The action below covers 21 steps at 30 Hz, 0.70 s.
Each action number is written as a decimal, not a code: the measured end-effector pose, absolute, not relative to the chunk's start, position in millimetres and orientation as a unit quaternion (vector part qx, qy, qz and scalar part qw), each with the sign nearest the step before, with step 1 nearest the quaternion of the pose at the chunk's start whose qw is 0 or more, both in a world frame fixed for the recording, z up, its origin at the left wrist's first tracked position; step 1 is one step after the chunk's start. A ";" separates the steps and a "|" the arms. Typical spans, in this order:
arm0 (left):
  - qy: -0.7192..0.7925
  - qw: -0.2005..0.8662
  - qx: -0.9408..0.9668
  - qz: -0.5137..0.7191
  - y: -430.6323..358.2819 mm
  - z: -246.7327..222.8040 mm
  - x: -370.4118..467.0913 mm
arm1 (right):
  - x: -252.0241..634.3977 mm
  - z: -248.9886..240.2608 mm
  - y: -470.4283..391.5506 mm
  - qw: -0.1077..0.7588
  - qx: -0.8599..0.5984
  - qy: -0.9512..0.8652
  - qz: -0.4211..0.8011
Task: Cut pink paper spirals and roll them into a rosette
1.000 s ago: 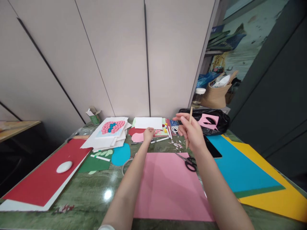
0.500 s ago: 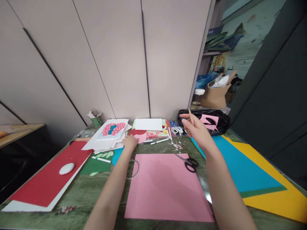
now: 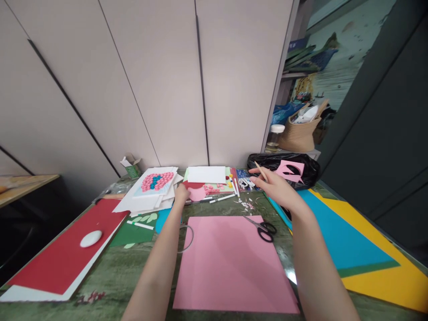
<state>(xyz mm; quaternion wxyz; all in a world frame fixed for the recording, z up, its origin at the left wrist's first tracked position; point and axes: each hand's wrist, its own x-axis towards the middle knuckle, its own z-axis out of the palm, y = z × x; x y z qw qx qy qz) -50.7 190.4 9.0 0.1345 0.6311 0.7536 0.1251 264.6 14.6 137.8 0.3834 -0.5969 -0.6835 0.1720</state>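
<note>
My left hand (image 3: 181,195) reaches to the back of the table, against the left edge of a pink paper circle (image 3: 197,193). A piece of red paper (image 3: 193,184) lies just behind it. The fingers are mostly hidden, so whether they grip anything is unclear. A thin wooden pencil (image 3: 261,172) is held in my right hand (image 3: 279,187), raised over the back right of the table with the index finger stretched forward. Between my forearms lies a large pink sheet (image 3: 230,267), with black-handled scissors (image 3: 265,231) across its upper right corner.
At left are a red sheet (image 3: 67,254) bearing a white oval object (image 3: 91,238), and white papers with a pink-and-blue ball picture (image 3: 158,182). White pens (image 3: 222,198) and paper scraps (image 3: 246,204) lie mid-back. Blue (image 3: 347,236) and yellow sheets (image 3: 394,285) cover the right, before a black bag (image 3: 307,167).
My right hand has come down a little, and the pencil leans further left. My left hand's fingers have drawn in at the pink circle's edge. The view has shifted slightly.
</note>
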 end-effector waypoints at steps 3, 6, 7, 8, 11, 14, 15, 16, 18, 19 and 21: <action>0.750 0.170 0.624 0.138 189.1 16.9 -60.9 | 266.5 138.6 15.7 0.366 -0.607 -0.689 0.152; 0.743 0.188 0.622 0.162 181.1 24.9 -69.9 | 271.1 137.2 18.5 0.309 -0.648 -0.685 0.126; 0.743 0.185 0.620 0.173 177.2 28.0 -72.3 | 273.9 135.1 20.6 0.281 -0.666 -0.680 0.118; 0.742 0.180 0.618 0.187 172.9 31.6 -74.2 | 277.4 131.9 23.4 0.258 -0.682 -0.675 0.115; 0.733 0.146 0.616 0.246 158.3 47.1 -77.9 | 291.2 115.3 36.5 0.203 -0.720 -0.652 0.124; 0.710 0.103 0.611 0.335 141.5 70.9 -80.2 | 305.1 92.9 52.4 0.119 -0.767 -0.609 0.164; 0.698 0.091 0.608 0.368 135.2 79.9 -80.9 | 308.6 85.7 57.2 0.092 -0.783 -0.589 0.176; 0.685 0.081 0.605 0.398 128.5 88.9 -81.5 | 311.4 79.2 61.5 0.071 -0.798 -0.571 0.180; 0.662 0.072 0.597 0.448 114.0 105.9 -81.5 | 314.6 68.6 68.2 0.042 -0.819 -0.546 0.173; 0.647 0.071 0.591 0.477 106.5 113.4 -80.7 | 315.0 64.3 70.7 0.033 -0.825 -0.539 0.166; 0.561 0.104 0.562 0.599 91.4 126.3 -76.9 | 314.3 57.1 74.2 0.022 -0.832 -0.534 0.149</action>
